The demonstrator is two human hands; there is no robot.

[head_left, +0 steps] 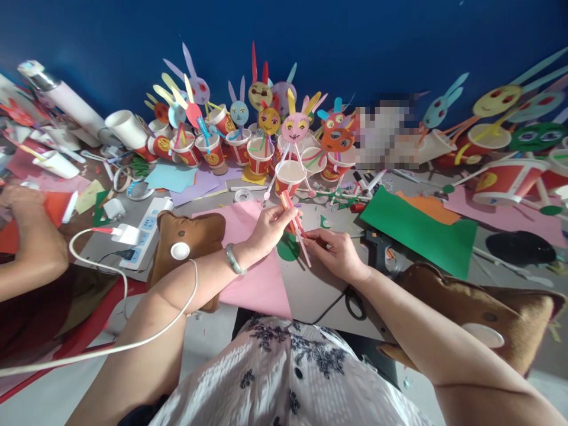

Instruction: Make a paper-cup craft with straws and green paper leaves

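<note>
My left hand, with a bangle on the wrist, pinches a small bunch of narrow red and pink strips, which look like paper. The strips slant down to the right, and a pink end sticks out lowest. My right hand is closed at the lower part of the bunch, thumb and fingertips on a red strip. Below the strips a dark green paper disc lies on the table. Just beyond my hands stands a cup figure with a pink rabbit head and dangling strip limbs.
More paper-cup figures line the blue wall. A pink sheet lies under my left forearm, a green sheet to the right. A black glue gun, scissors, power strip and brown cushions surround me. Another person's arm is at left.
</note>
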